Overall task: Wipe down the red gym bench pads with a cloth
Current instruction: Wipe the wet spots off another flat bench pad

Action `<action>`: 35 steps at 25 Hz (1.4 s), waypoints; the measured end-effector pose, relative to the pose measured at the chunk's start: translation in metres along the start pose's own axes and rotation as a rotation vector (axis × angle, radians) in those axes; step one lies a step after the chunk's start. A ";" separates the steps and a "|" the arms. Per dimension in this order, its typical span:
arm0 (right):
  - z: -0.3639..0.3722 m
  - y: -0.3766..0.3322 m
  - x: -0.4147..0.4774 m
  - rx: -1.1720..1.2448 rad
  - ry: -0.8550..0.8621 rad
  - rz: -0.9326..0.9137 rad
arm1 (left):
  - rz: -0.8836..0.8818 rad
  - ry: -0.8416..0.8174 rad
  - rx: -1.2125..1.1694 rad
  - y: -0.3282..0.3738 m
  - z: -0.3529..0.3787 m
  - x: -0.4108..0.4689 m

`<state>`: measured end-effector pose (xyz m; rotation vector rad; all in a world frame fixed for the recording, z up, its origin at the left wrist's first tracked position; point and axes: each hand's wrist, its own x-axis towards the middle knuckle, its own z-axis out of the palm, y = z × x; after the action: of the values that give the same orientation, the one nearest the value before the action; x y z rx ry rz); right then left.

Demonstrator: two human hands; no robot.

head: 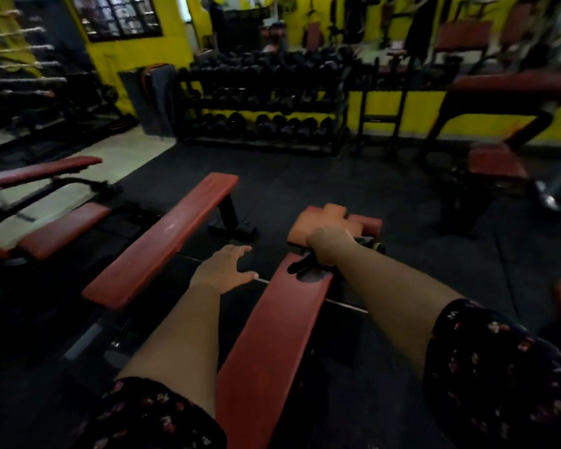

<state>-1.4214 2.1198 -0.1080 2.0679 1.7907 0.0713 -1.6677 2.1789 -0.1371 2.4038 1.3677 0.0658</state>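
Cloth work at the far end of the long red vinyl bench pad (272,335). Held a dark crumpled cloth (305,267) clenched under the right hand (329,244), with fingers curled round it, pressed to the pad's top face at the gap before the small red seat pad (365,223) just beyond those fingers. Kept the left hand (222,270) released, with fingers (240,251) spread and grasping nothing, hovering just left of the pad's edge and apart from it. Looked like the far turn of a lengthwise stroke. Seemed wise to flatten the bunched cloth for wider contact, draw it back towards the body in straight overlapping lanes, and wrap over both long edges. Could have braced the free left fingers on the pad's side for steadier pressure. Judged the seat pad and the flat red bench (162,241) well left of the left fingers as yet to do, though too blurred to tell wet from dry.
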 end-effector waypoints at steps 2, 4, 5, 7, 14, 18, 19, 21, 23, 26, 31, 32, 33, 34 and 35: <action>0.019 0.039 -0.003 0.146 -0.071 0.045 | 0.078 -0.031 0.023 0.035 0.005 0.027; 0.022 0.074 -0.034 0.196 -0.039 0.089 | 0.152 -0.059 0.052 0.072 0.013 0.056; 0.023 0.091 -0.041 0.241 -0.047 0.144 | 0.187 -0.070 0.079 0.089 0.016 0.070; 0.028 0.126 -0.049 0.310 -0.019 0.201 | 0.235 -0.088 0.148 0.121 0.023 0.098; 0.075 0.273 -0.035 0.301 -0.044 0.295 | 0.294 -0.093 0.080 0.269 0.050 0.196; 0.101 0.353 -0.035 0.352 0.009 0.373 | 0.387 -0.079 0.082 0.355 0.069 0.237; 0.109 0.369 -0.035 0.352 0.016 0.386 | 0.407 -0.098 0.100 0.371 0.075 0.246; 0.123 0.394 -0.034 0.366 0.007 0.428 | 0.427 -0.147 0.101 0.400 0.085 0.263; 0.137 0.418 -0.029 0.369 0.001 0.471 | 0.456 -0.169 0.105 0.428 0.094 0.283; 0.154 0.456 -0.020 0.344 0.012 0.526 | 0.538 -0.184 0.134 0.472 0.108 0.316; 0.188 0.510 0.018 0.365 -0.062 0.584 | 0.617 -0.259 0.179 0.520 0.130 0.390; 0.197 0.522 0.033 0.358 -0.077 0.589 | 0.627 -0.280 0.188 0.527 0.136 0.411; 0.203 0.534 0.049 0.353 -0.099 0.593 | 0.634 -0.300 0.194 0.532 0.141 0.433; 0.210 0.546 0.067 0.357 -0.114 0.598 | 0.639 -0.325 0.195 0.537 0.145 0.457; 0.214 0.557 0.086 0.370 -0.132 0.607 | 0.643 -0.353 0.195 0.541 0.148 0.481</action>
<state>-0.8201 2.0916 -0.1390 2.7411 1.1059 -0.2383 -0.9377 2.2900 -0.1583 2.7508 0.4356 -0.3216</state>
